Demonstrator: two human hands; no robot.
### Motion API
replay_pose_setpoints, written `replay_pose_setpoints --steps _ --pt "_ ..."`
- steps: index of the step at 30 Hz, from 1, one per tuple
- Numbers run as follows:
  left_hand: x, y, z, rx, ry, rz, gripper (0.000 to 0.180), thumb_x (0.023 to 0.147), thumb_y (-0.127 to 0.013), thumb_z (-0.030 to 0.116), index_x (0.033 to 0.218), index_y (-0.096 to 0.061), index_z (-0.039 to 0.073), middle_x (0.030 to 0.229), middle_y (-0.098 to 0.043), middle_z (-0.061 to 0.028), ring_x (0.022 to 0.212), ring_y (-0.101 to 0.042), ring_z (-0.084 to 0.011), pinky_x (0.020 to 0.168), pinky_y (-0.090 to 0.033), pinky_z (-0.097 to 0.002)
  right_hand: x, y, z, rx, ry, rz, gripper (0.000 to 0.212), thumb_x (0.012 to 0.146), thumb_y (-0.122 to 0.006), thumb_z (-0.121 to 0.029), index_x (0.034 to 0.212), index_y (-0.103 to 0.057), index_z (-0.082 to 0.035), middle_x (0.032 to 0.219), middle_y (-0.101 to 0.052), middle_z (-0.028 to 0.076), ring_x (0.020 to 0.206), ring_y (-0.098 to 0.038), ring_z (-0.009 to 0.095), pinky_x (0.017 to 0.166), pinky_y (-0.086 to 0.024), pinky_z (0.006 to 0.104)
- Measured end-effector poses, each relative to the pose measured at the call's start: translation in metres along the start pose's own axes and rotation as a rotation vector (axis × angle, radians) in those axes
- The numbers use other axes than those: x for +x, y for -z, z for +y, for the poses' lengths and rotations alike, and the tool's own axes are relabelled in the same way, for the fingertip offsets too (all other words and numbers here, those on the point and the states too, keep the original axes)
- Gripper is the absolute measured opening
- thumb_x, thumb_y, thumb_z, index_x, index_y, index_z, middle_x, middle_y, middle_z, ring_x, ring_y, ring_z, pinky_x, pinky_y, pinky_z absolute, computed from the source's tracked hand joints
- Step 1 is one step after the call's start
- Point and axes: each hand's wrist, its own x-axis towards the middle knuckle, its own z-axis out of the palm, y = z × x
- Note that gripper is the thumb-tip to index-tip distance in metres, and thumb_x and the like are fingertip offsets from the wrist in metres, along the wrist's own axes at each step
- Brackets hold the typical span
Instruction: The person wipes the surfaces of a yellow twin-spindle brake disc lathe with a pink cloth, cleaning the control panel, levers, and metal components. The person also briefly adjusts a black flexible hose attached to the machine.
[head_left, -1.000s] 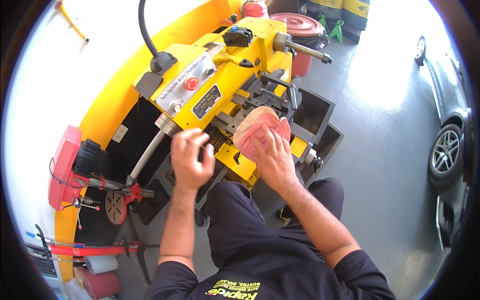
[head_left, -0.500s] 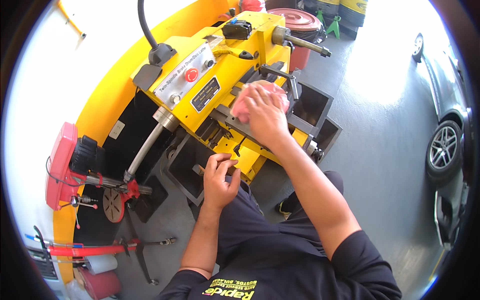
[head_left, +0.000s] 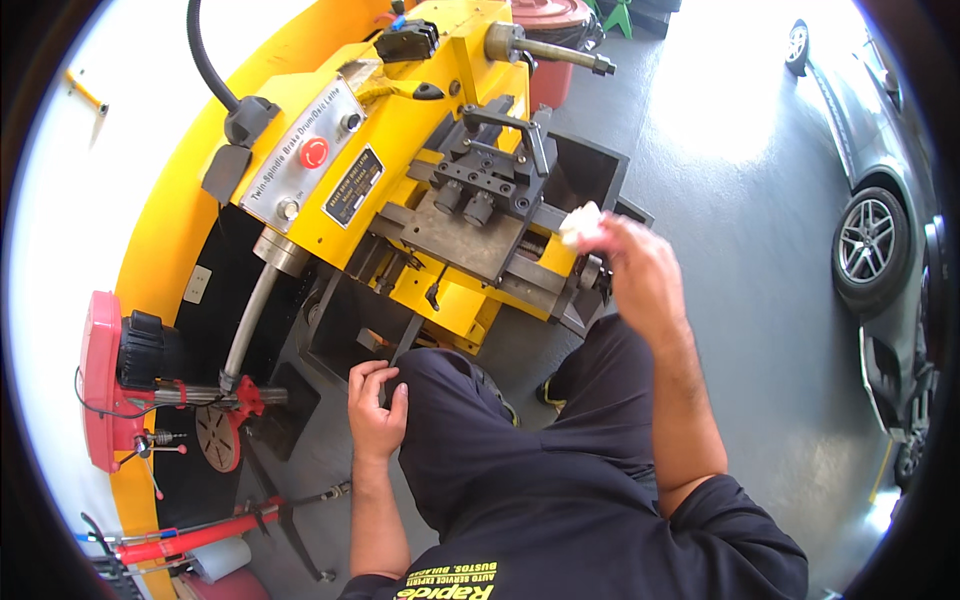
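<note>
A crumpled pink-and-white cloth [head_left: 582, 228] is pinched in my right hand [head_left: 648, 275], just off the right end of the yellow brake lathe [head_left: 462, 292]. Beside and below it sits a round metal knob [head_left: 594, 272] at the end of the slide. The lathe's flat tool plate [head_left: 450, 238], with its bolted clamp block [head_left: 480, 183] and crank handle [head_left: 500, 119], lies uncovered to the left of that hand. My left hand [head_left: 377, 412] hangs by my left knee, fingers loosely curled and thumb apart, holding nothing.
The control panel with a red stop button [head_left: 314, 152] faces up on the lathe. Dark metal trays [head_left: 585, 180] flank the machine. A red drill press [head_left: 105, 380] stands at the left, a red jack-like bar [head_left: 200, 535] below it. A grey car [head_left: 870, 230] is parked at the right.
My right hand has moved right and nearer with the cloth, off the tool plate, which now shows. My left hand has moved left and lower. The whole view has shifted.
</note>
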Motion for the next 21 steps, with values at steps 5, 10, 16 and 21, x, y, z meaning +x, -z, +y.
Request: replay_pose_setpoints --steps 5,10,16,21 --pt "0.015 -0.019 0.015 -0.033 -0.069 -0.055 0.025 0.087 -0.077 0.005 0.112 -0.073 0.001 0.122 -0.066 -0.014 0.108 -0.067 -0.0306 0.091 -0.056 -0.0382 0.018 -0.027 -0.002 0.043 0.356 -0.116 0.034 0.086 -0.078 -0.007 0.119 -0.071 -0.005 0.132 -0.069 0.017 0.136 -0.059 0.036 0.117 -0.047 0.0463" --pt "0.031 -0.037 0.046 -0.104 -0.118 -0.139 0.029 0.085 -0.08 0.006 0.113 -0.073 0.002 0.122 -0.068 -0.0155 0.112 -0.068 -0.0356 0.098 -0.056 -0.0421 0.078 -0.036 0.05 0.48 -0.068 -0.721 0.02 0.095 -0.067 0.001 0.115 -0.072 -0.001 0.119 -0.077 0.012 0.111 -0.076 0.025 0.089 -0.063 0.038" --pt "0.018 -0.04 0.051 -0.12 -0.113 -0.187 0.029 0.088 -0.079 0.006 0.116 -0.073 0.002 0.125 -0.067 -0.0136 0.11 -0.069 -0.0298 0.093 -0.057 -0.0375 0.043 -0.041 -0.028 -0.061 0.183 -0.392 0.023 0.087 -0.062 -0.004 0.107 -0.074 -0.003 0.124 -0.074 0.018 0.123 -0.068 0.036 0.106 -0.053 0.0502" --pt "0.029 -0.048 0.055 -0.14 -0.193 -0.17 0.038 0.086 -0.079 0.003 0.123 -0.069 0.001 0.121 -0.068 -0.0142 0.105 -0.07 -0.0293 0.091 -0.057 -0.0375 -0.059 -0.062 -0.037 -0.126 0.355 -0.128 0.034 0.083 -0.067 -0.009 0.117 -0.07 -0.006 0.144 -0.063 0.01 0.14 -0.055 0.032 0.119 -0.038 0.054"
